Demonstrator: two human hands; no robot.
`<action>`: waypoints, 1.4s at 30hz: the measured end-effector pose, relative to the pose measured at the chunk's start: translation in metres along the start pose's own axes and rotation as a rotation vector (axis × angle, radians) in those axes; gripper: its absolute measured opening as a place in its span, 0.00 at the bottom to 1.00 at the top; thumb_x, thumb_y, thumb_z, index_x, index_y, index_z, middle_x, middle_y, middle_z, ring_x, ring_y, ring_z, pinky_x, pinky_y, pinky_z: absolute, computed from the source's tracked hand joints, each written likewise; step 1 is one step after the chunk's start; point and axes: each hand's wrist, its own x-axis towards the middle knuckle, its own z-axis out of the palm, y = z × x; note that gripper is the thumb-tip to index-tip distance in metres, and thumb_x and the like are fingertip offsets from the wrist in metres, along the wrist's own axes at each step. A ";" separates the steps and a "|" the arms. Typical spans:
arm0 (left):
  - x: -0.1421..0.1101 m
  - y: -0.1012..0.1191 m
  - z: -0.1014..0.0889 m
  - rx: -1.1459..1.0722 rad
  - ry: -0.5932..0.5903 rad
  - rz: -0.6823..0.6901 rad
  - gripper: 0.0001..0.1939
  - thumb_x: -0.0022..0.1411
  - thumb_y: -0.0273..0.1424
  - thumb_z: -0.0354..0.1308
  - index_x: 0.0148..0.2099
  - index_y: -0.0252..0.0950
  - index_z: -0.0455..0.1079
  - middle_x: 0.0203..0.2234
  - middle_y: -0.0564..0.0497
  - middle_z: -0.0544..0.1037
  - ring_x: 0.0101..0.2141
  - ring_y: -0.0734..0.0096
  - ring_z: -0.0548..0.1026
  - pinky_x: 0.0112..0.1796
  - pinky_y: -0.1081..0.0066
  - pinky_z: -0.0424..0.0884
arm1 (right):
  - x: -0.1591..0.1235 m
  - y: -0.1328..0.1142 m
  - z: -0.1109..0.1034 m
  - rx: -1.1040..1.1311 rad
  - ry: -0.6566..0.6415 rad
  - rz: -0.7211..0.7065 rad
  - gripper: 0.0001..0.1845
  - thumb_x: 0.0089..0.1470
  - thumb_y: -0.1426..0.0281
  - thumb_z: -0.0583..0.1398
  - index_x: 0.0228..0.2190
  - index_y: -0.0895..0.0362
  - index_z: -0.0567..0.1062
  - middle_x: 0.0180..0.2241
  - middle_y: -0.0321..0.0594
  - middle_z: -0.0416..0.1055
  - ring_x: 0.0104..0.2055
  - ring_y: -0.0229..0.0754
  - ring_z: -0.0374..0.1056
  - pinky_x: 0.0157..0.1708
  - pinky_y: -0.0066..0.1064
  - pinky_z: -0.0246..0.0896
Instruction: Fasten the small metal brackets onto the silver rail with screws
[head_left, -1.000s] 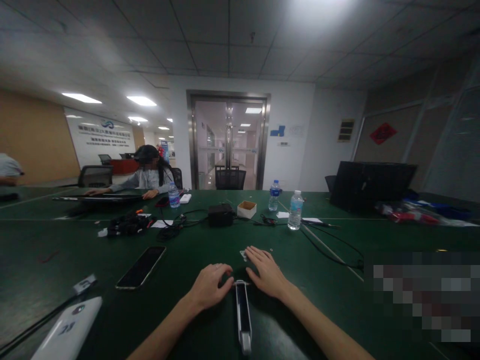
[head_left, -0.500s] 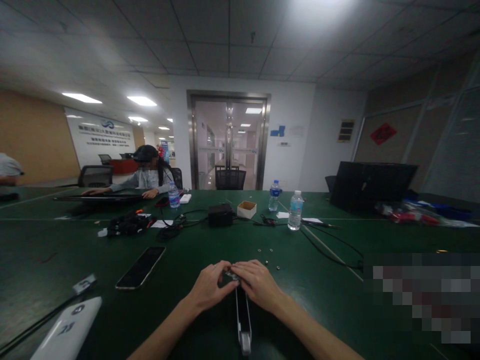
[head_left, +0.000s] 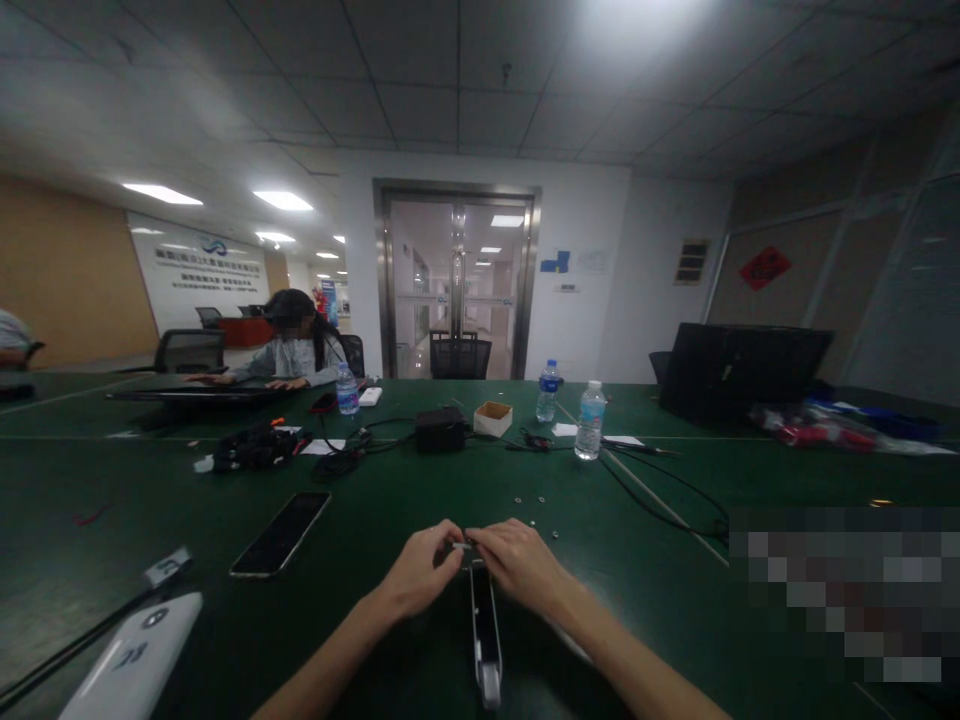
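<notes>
Both hands meet over the green table, fingers bent inward. My left hand (head_left: 421, 572) pinches a small, thin silvery piece (head_left: 461, 546) between thumb and fingers. On the other side, the fingertips of my right hand (head_left: 523, 566) are closed at the piece's right end and partly cover it. Just below the fingertips lies a long narrow object (head_left: 487, 630) with silvery edges and a dark middle, pointing toward me; its exact kind is unclear. Beyond my right hand several tiny nut-like or ring-shaped parts (head_left: 555, 534) are scattered on the table.
A phone (head_left: 281, 535) lies to the left, with a white numbered device (head_left: 135, 660) nearer me. Farther back stand a black box (head_left: 440, 431), a small open carton (head_left: 493, 420) and water bottles (head_left: 590, 425). A person (head_left: 296, 345) sits across the table (head_left: 360, 520).
My fingers have drawn slightly apart and lifted off the far end of the long narrow object, so more of it shows. The thin silvery piece is now visible between the hands.
</notes>
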 end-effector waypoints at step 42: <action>-0.005 -0.007 -0.043 0.164 -0.363 -0.145 0.17 0.54 0.35 0.62 0.48 0.42 0.72 0.42 0.50 0.71 0.44 0.60 0.69 0.43 0.65 0.66 | -0.010 0.032 -0.027 0.205 -0.334 0.217 0.10 0.53 0.67 0.64 0.39 0.54 0.80 0.38 0.40 0.73 0.38 0.41 0.71 0.36 0.27 0.64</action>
